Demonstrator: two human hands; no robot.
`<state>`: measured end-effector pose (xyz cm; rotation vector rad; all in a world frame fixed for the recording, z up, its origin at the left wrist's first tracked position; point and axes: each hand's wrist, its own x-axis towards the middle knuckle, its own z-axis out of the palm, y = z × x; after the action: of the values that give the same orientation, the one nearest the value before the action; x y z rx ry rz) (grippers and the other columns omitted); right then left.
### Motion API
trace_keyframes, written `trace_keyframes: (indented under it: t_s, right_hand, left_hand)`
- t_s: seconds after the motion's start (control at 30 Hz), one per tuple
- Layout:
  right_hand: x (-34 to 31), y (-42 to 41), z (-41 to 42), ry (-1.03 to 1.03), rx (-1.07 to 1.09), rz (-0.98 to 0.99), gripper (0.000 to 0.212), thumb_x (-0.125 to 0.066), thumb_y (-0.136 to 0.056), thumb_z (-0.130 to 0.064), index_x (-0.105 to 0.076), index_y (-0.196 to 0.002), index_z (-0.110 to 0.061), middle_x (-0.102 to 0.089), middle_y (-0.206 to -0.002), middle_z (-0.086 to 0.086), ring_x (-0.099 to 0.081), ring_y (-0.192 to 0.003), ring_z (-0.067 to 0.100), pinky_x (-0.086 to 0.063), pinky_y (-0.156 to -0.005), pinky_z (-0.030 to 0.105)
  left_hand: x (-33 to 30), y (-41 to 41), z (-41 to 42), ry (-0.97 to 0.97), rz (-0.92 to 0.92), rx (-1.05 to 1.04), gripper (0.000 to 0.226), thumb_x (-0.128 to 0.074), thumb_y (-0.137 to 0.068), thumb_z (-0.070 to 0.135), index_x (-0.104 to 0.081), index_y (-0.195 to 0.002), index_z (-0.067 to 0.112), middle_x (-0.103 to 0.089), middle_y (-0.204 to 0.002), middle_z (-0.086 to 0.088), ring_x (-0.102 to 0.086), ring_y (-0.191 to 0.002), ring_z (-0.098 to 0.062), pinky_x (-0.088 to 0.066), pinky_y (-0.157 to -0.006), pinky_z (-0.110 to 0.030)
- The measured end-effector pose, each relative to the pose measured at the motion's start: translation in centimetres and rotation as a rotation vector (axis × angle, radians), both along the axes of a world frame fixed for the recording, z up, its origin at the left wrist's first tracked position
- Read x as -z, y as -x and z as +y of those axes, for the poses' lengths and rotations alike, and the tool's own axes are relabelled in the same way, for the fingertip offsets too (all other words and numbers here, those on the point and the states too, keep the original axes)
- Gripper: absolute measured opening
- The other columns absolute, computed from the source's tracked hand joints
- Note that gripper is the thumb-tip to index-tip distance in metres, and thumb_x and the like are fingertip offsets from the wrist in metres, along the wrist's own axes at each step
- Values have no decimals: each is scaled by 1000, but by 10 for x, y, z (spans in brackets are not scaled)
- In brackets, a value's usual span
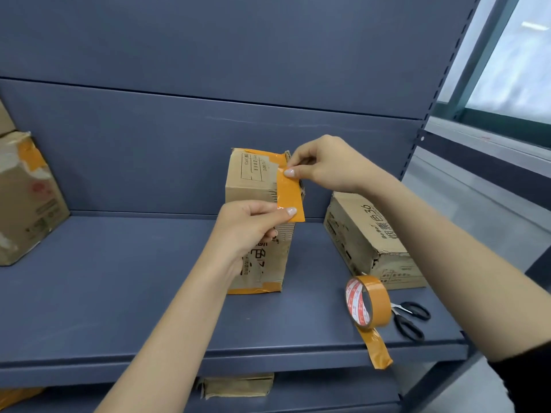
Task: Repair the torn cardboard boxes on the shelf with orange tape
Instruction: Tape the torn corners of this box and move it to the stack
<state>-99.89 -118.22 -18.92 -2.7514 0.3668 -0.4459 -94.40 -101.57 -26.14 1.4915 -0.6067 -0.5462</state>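
Note:
A tall cardboard box [253, 186] stands upright in the middle of the blue shelf [119, 293], with orange tape along its top and bottom edges. A cut strip of orange tape [290, 196] is stretched in front of the box's torn right edge. My right hand [325, 165] pinches the strip's top end. My left hand [250, 225] pinches its bottom end. The orange tape roll [369, 301] stands on the shelf at the right, a loose tail hanging over the front edge.
Black scissors [410, 318] lie right of the roll. A torn box [369, 242] lies on its side at the right. Another torn, taped box [26, 201] sits at the far left. More cardboard [238, 384] shows on the lower shelf. A window is at the right.

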Motion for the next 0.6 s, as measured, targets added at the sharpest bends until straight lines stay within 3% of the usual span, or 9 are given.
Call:
trace_keyframes:
  t_s: [0.1,0.37,0.6]
  right_hand:
    - [8,-8,-5,-3,27,6,14,-67,-91,-30,-74,-97,-20,-68,-95,-12,-61,-89,3,-41,-70,7]
    - [12,-15,-8,-26,90,3,12,-70,-88,-30,-77,-94,-22,-66,-90,-14,-61,-83,3,-43,-68,11]
    - [16,-15,-5,41,123,-19,11,-71,-87,-32,-77,-94,-24,-67,-88,-14,-64,-88,8,-54,-81,27]
  left_hand:
    - [-1,0,-3,5,10,-5,7,-79,-77,25,-74,-73,21,-60,-52,13,-49,-45,3,-43,-48,-10]
    - [0,-1,-11,39,79,-24,8,-78,-78,28,-74,-73,23,-69,-66,13,-47,-46,2,-46,-55,-13]
    - [3,-3,-12,27,53,-27,6,-78,-78,28,-75,-78,22,-66,-61,15,-48,-45,3,-45,-52,-12]
